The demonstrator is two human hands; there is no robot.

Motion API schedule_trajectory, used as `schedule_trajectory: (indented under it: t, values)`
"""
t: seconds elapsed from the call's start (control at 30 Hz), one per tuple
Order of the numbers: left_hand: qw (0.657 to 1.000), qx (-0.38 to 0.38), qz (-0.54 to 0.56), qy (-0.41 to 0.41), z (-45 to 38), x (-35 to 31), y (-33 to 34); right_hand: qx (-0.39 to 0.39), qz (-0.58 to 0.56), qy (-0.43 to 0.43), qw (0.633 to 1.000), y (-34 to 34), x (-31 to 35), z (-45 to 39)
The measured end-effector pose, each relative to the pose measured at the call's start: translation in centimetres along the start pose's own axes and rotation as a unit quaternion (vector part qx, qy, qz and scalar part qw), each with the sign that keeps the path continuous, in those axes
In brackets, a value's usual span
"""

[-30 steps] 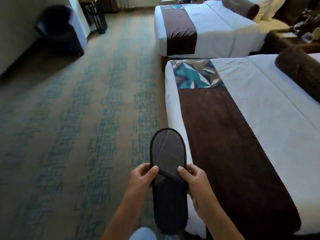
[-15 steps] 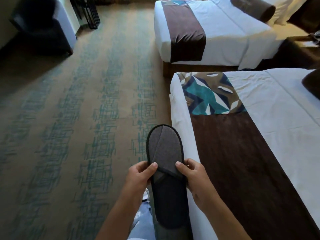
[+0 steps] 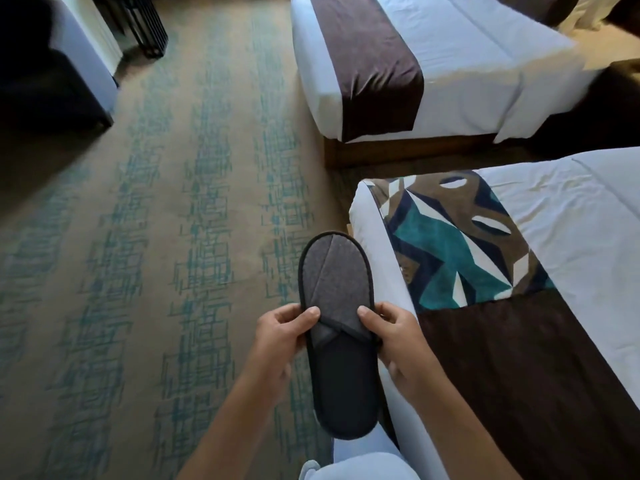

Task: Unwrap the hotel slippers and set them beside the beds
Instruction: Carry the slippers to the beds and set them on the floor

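While the room is big, most of it is carpet (image 3: 156, 271), brown with blue-green marks. Two beds sit on the right side. The far bed (image 3: 450, 64) is white with a brown band. The near bed (image 3: 571, 237) is white too, with a brown band and a patch of blue and brown shapes. A dark chair (image 3: 45, 84) is in the top left corner.

No wrap shows on the slipper (image 3: 337, 323), so I think that part is done for this one. It is not on the floor yet. It is up in the air, just beside the near bed's edge, toe pointing away. Only one slipper can be seen for sure; I cannot tell if a second is stacked under it. Setting it down by a bed is left to do.

Both arms reach forward from the bottom. The left hand (image 3: 280, 337) pinches the slipper's left edge, thumb on top. The right hand (image 3: 398, 337) pinches the right edge the same way. Fingers curl under, clamped on the slipper.
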State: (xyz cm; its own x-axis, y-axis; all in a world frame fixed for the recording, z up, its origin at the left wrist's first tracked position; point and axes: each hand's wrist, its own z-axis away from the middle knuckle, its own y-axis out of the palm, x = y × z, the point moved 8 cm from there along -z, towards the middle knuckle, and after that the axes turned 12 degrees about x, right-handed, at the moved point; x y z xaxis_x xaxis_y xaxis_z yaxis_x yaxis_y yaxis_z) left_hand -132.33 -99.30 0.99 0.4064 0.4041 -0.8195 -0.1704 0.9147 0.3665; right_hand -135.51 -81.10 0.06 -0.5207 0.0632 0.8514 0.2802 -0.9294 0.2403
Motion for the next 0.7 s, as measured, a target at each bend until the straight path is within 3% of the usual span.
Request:
schedule_trajectory:
  t: [0.53, 0.7]
  values:
    - [0.999, 0.009, -0.037, -0.003, -36.5, -20.3, 2.0, -0.030, 0.020, -0.019, 0.999, -6.3, 23.1, -33.8]
    - [0.997, 0.060, -0.047, -0.027, -48.8, -25.1, 2.0, -0.073, 0.000, -0.031, 0.997, -8.4, 27.8, -44.0]
